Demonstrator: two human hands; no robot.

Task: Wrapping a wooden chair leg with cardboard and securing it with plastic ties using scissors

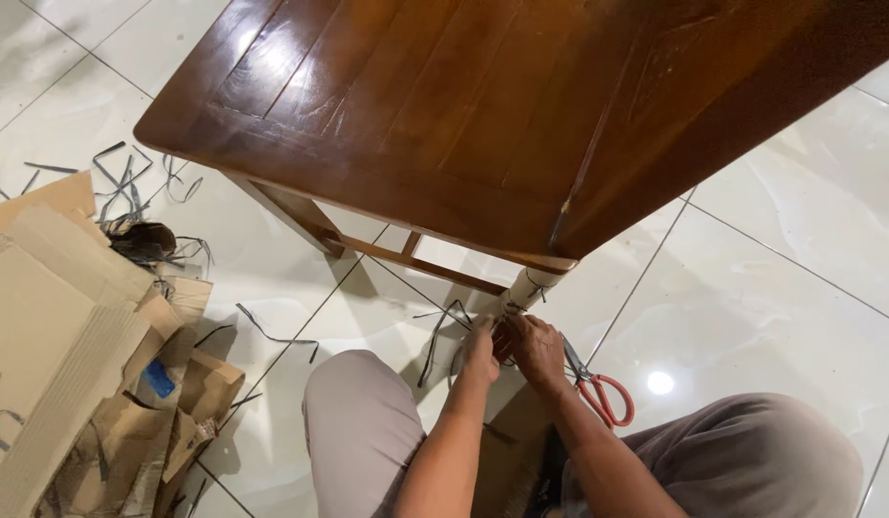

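Beneath glossy wooden table (444, 105), paper-wrapped leg (531, 288)

Glossy dark wooden table (444, 96), shiny smooth floor tiles (770, 288), matt brown cardboard (60, 326), metal scissors (593, 379) with red handles

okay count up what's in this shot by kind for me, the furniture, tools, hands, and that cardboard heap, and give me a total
Wooden table: 1
Red-handled scissors on the floor tiles: 1
Hands, left hand and right hand, both at the wrapped table leg: 2
Heap of torn cardboard: 1
Loose dark strapping bands: too tangled to count
Total counted: 5
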